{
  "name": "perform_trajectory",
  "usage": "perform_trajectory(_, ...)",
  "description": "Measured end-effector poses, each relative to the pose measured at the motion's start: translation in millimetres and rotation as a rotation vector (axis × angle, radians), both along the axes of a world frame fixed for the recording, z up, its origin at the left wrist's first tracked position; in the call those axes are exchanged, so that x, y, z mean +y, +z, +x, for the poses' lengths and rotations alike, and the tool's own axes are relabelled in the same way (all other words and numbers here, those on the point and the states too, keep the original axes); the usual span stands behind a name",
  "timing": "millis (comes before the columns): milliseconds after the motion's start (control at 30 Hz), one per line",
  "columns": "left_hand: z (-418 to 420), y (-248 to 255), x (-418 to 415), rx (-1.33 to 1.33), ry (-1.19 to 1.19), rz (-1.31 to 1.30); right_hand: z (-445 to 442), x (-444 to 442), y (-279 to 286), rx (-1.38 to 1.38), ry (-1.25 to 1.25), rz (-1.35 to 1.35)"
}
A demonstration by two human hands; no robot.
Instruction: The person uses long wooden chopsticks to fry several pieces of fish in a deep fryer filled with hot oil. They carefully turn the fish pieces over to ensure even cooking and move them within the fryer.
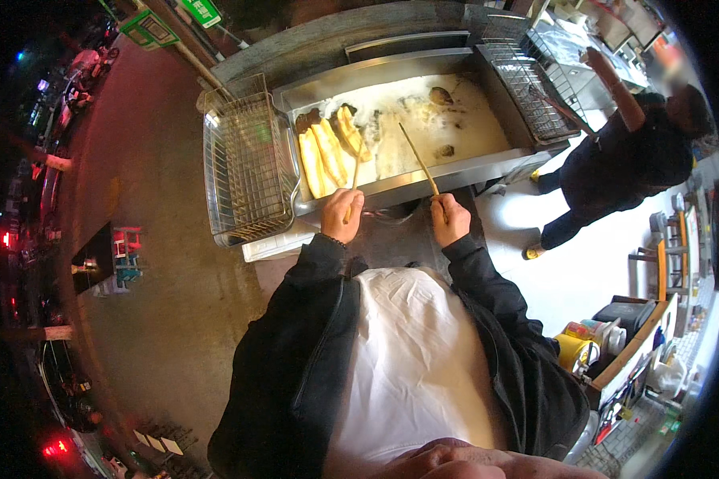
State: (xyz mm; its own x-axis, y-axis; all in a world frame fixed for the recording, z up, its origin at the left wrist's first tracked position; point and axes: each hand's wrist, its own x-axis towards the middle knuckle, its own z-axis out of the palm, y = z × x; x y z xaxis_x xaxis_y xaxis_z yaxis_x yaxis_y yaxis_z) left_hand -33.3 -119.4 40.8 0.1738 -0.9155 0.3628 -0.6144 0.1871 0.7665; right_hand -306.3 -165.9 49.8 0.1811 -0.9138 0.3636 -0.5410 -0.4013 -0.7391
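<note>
A rectangular metal frying vat of foaming oil stands before me. Several long golden dough sticks float at its left end. My left hand is closed round a long wooden stick whose tip reaches the dough stick nearest the middle; whether they touch I cannot tell. In my right hand is another long wooden stick, slanting up and left over the oil. Pale, blurred shapes lie in the foam near its tip. Small dark patches show in the oil at the right.
A wire draining rack in a tray adjoins the vat's left end. Another wire rack is at its right end. Beyond that stands a person in dark clothes, one arm raised. A cluttered wooden table stands at the lower right.
</note>
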Motion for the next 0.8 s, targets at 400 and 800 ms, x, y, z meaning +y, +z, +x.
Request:
perform_trajectory(400, -5.6, -0.1, -3.6, -0.121, -0.017, 0.058, -2.2, 0.7, -15.5, -0.063, -0.096, 0.158)
perform_trajectory(800, 8.7, -16.1, -0.2, -0.096, 0.015, 0.101, 14.4, 3.9, -17.1, -0.085, -0.046, 0.192)
